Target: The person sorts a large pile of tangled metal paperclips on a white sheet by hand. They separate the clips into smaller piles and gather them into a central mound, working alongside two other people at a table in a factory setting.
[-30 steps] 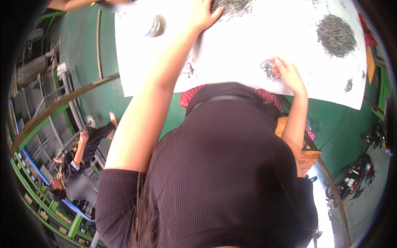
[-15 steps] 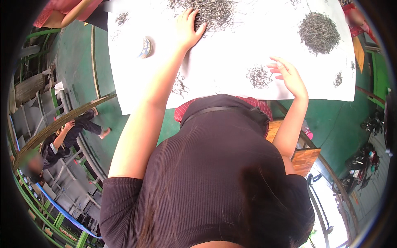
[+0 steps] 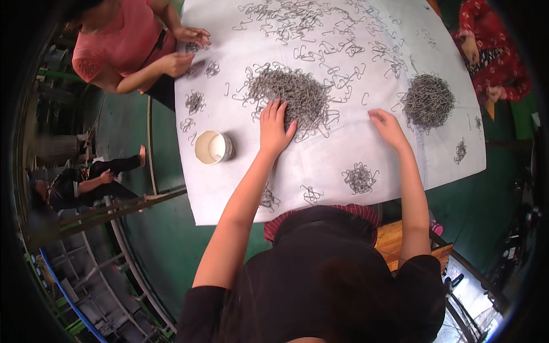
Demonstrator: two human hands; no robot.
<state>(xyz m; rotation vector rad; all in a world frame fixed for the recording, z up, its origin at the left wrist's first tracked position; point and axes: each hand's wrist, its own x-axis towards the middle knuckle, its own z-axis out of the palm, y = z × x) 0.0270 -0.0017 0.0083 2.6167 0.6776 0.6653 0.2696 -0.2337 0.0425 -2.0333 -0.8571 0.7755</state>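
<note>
A green floor spreads left and right of a white-topped table; a brown beam crosses it at left, with grey metal pipes nearer; orange-brown wooden furniture stands near right; bright light fills the area beyond.

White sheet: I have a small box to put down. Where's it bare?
Bare: the near-left corner, short of the cup; and between left hand and right hand, beyond the front pile. Crowded: the middle heap and the far side, strewn with hooks.
</note>
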